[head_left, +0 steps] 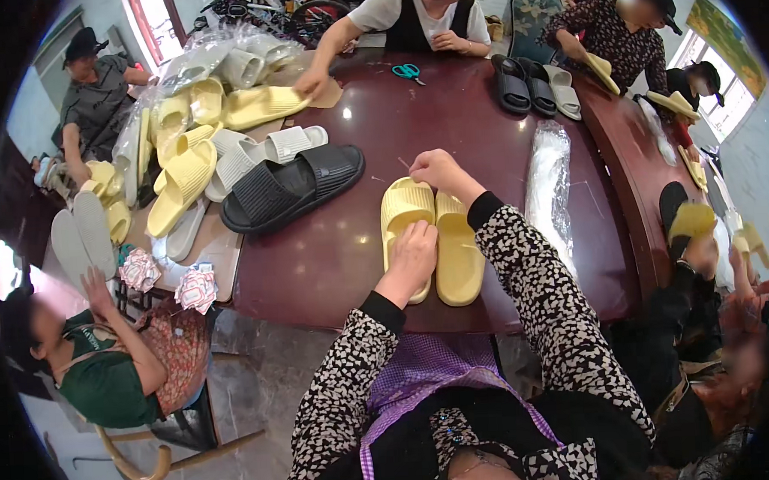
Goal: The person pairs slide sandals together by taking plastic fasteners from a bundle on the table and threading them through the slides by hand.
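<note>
Bench point(334, 268) of dark red wood carries a black slide sandal point(292, 188) and, nearer, two yellow slide sandals point(432, 238) side by side. Left hand point(411, 258) presses the left sandal, fingers curled; right hand point(437, 171) pinches a thin thread above them.

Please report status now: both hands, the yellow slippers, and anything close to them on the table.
Left hand pressing on left yellow slipper. Right hand at toe end of the pair, pinching something thin. Clear plastic bag lies right, apart.
</note>
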{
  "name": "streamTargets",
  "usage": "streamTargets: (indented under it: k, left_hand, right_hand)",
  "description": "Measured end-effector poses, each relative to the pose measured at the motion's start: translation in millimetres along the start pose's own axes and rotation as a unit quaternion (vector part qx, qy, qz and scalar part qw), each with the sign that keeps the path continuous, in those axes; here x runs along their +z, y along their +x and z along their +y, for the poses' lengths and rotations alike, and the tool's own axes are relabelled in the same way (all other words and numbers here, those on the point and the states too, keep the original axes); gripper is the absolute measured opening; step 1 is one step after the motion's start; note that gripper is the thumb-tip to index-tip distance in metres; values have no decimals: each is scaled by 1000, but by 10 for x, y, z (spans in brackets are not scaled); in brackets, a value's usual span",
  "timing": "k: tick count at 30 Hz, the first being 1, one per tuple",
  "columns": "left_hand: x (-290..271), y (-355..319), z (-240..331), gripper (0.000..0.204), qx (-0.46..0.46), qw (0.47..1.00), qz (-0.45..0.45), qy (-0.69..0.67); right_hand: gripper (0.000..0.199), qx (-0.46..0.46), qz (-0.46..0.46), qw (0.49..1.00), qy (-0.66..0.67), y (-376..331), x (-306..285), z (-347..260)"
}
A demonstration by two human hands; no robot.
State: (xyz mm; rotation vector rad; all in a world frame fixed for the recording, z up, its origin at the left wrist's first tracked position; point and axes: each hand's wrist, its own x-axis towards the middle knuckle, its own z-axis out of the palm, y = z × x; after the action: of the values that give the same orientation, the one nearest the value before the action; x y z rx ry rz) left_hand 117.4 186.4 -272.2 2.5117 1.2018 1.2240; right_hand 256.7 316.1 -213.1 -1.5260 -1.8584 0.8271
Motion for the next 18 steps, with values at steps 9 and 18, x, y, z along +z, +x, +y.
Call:
streamTargets:
  k: [9,18]
  left_hand:
    - [-35,8,-44,7,-1,1000,2,-8]
    - [-88,44,11,15,4,1000,-13,-2]
  right_hand:
    - [13,10,-105,993,46,60,245,-57]
    - [12,42,-151,984,90,108,275,-33]
